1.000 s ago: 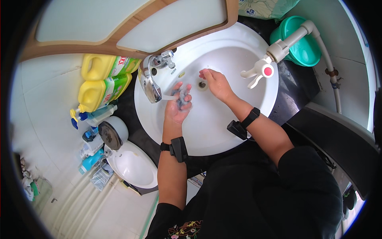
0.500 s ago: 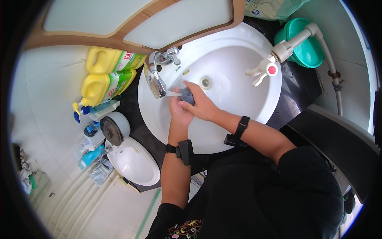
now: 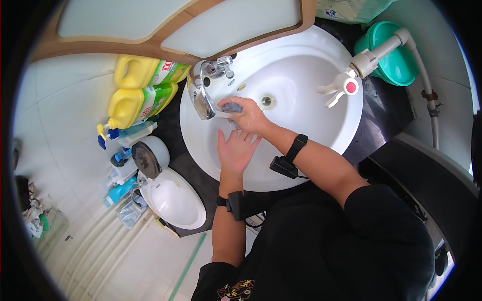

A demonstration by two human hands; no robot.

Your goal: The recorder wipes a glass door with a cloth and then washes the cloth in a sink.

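Note:
My right hand is closed around a small, crumpled grey-blue cloth-like lump right beside the mouth of the chrome tap. Water runs from the tap onto that hand. Just below it, my left hand lies palm up with its fingers spread and nothing in it. Its fingertips come close to the underside of the right hand; whether they touch is hard to tell. Both hands are over the white oval washbasin, above its near left part. The drain shows to the right of them.
Yellow jugs, pump bottles and a grey-lidded container line the left side. A smaller white basin sits below them. At the right, a pipe with a white valve handle juts over the rim, beside a green bucket.
My hands have parted: the left dropped back and opened its fingers, while the right moved up to the tap with the grey-blue lump. The whole view has shifted slightly.

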